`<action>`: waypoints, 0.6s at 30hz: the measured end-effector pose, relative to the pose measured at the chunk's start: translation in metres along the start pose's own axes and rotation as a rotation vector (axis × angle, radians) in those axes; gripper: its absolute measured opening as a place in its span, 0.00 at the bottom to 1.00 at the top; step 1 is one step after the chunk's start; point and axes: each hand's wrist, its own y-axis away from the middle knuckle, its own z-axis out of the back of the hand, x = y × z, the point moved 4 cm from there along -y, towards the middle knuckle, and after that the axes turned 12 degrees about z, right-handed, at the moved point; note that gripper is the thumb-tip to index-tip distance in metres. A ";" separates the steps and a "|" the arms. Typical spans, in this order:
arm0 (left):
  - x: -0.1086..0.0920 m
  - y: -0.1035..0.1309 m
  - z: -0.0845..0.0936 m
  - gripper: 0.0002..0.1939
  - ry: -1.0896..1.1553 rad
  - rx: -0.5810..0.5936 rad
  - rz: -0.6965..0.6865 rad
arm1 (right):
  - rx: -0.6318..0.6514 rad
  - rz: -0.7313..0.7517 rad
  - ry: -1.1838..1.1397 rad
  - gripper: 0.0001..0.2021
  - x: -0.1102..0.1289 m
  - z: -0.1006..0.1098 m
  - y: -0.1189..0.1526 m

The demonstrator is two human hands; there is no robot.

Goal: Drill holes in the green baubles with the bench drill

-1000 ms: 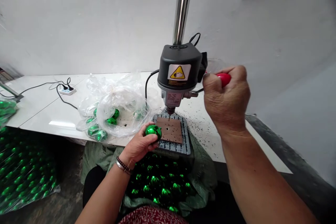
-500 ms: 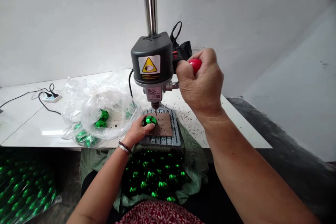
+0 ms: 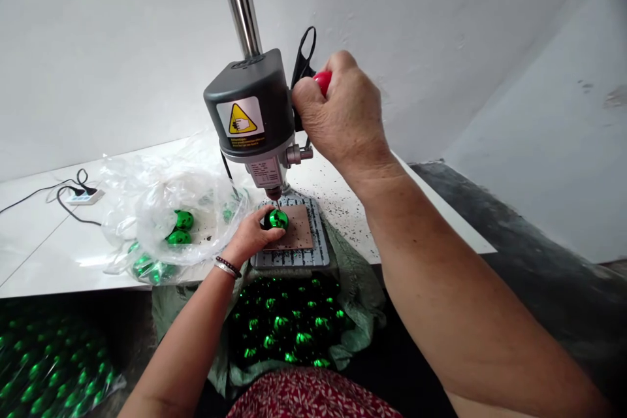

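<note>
My left hand [image 3: 249, 234] grips a shiny green ball [image 3: 278, 219] between thumb and fingers, over a brown board [image 3: 298, 228] on the drill press's slotted base [image 3: 321, 251]. The thin bit [image 3: 279, 205] hangs from the chuck right at the top of the ball; whether it has entered the ball is too small to tell. Wrapped round the red knob [image 3: 322, 81] at the side of the dark grey drill head [image 3: 252, 104] is my right hand [image 3: 343, 111]. A yellow warning label faces me on the drill head.
Clear plastic bags [image 3: 161, 209] with several green balls lie left of the drill. A power strip [image 3: 85, 196] sits at the far left. Below the table edge, a green sack [image 3: 360, 313] holds many balls. Dark shavings litter the white table [image 3: 353, 209].
The view has shifted, and the drill appears further left and tilted. The green ball now sits under the bit, where before it was left of it. My right hand has moved with the red knob.
</note>
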 end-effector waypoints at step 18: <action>-0.008 -0.002 -0.014 0.38 0.108 0.078 0.043 | -0.122 0.034 -0.186 0.13 0.000 0.003 0.010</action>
